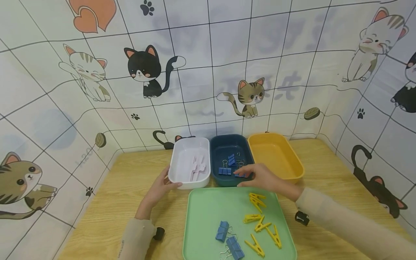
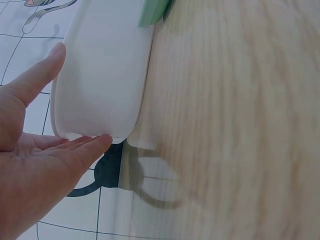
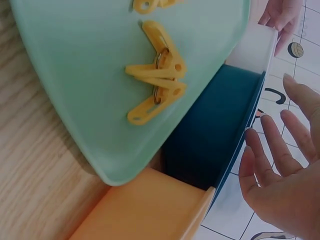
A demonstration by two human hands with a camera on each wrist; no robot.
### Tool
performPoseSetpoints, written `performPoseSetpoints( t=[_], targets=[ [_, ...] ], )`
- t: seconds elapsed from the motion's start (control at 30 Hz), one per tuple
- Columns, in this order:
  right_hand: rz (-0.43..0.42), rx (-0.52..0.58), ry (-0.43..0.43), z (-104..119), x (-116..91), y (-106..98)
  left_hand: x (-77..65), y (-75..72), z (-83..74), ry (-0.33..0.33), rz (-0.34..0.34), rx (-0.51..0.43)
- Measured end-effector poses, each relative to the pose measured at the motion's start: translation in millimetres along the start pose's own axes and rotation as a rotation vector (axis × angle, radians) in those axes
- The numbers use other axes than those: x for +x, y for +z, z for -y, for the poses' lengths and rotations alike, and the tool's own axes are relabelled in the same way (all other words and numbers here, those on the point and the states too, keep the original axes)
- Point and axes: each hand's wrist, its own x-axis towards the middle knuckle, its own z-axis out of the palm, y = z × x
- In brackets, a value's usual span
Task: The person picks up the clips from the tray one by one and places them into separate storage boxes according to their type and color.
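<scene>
At the front left corner of the white bin [image 1: 189, 185], my left hand [image 1: 160, 185] touches the outside, thumb at the front and fingers along the side. The left wrist view shows the thumb [image 2: 47, 70] and fairly straight fingers against the white wall. My right hand [image 1: 260, 177] is over the front right of the dark blue bin [image 1: 227, 141], fingers spread and loosely bent, nothing between them. Blue binder clips [image 1: 225, 170] lie in that bin, one partly hidden under this hand. White clips [image 1: 197, 168] lie in the white bin.
A yellow bin [image 1: 273, 151] stands right of the blue one. In front, a green tray [image 1: 204, 202] carries several yellow clothespins [image 1: 257, 200] and two blue binder clips [image 1: 234, 247]. Everything stands on a wooden table [image 1: 107, 202] against a cat-patterned wall covering.
</scene>
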Motion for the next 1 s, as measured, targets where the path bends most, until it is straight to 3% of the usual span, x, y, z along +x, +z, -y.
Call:
performPoseSetpoints(
  t=[0.43,0.57,0.8,1.0],
  targets=[
    [-0.013,0.033,-0.034,3.1,-7.2,10.8,-0.1,0.3,-1.2,0.010,0.002,0.013],
    [0.011,0.047,-0.030,5.4,-9.1,14.1,0.3,0.3,-1.2,0.004,-0.001,0.017],
    [0.096,0.045,0.049,14.6,-12.6,20.1,0.5,0.2,-0.2,-0.002,0.000,0.011],
    [0.121,0.084,0.008,19.0,-16.3,27.9,0.2,0.0,-0.2,-0.005,0.000,0.010]
  ],
)
